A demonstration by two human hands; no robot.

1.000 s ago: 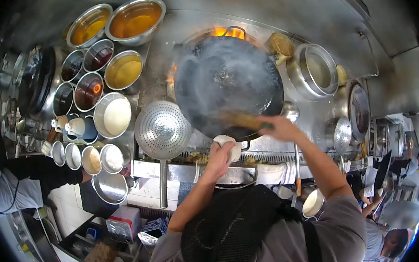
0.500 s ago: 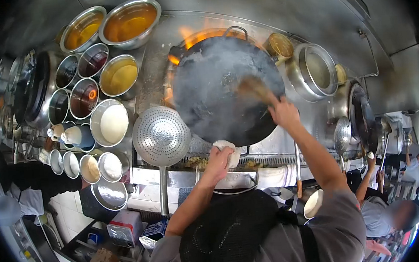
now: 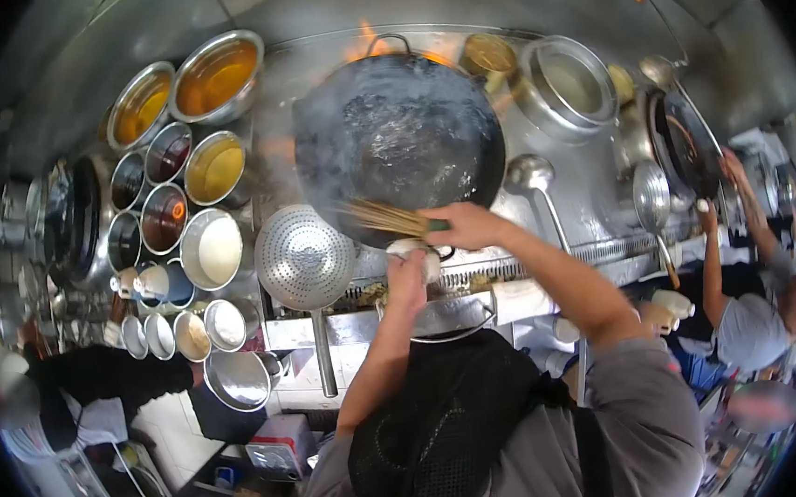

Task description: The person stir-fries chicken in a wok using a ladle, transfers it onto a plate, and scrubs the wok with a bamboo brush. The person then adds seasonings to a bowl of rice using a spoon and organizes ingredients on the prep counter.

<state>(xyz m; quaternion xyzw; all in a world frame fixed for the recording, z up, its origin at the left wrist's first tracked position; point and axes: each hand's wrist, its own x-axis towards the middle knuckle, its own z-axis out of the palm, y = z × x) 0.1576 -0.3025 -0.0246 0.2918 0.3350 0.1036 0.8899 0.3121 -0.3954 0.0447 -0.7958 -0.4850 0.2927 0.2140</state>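
Note:
A large black wok (image 3: 411, 177) sits over the burner, its inside wet and glinting, with thin steam above it. My right hand (image 3: 473, 225) is wrapped round the green-banded grip of a bamboo wok brush (image 3: 384, 216), whose bristles point left across the wok's near rim. Just below it, my left hand (image 3: 406, 283) is closed on a folded white cloth (image 3: 432, 266) at the wok's near handle. How much of that handle the cloth covers is hidden. A perforated strainer (image 3: 305, 258) lies left of the wok, and a ladle (image 3: 531, 174) rests to its right.
Orange flame (image 3: 368, 38) rises behind the wok. Metal bowls of oil (image 3: 216, 76) and several sauce pots (image 3: 164, 217) stand on the left. A stacked steel pot (image 3: 572, 85) is at the back right. Co-workers stand at the left and right (image 3: 750, 324).
My right hand has brought the brush from the wok's right side to its near rim, close to my left hand. Steam has thinned. The camera view has shifted slightly.

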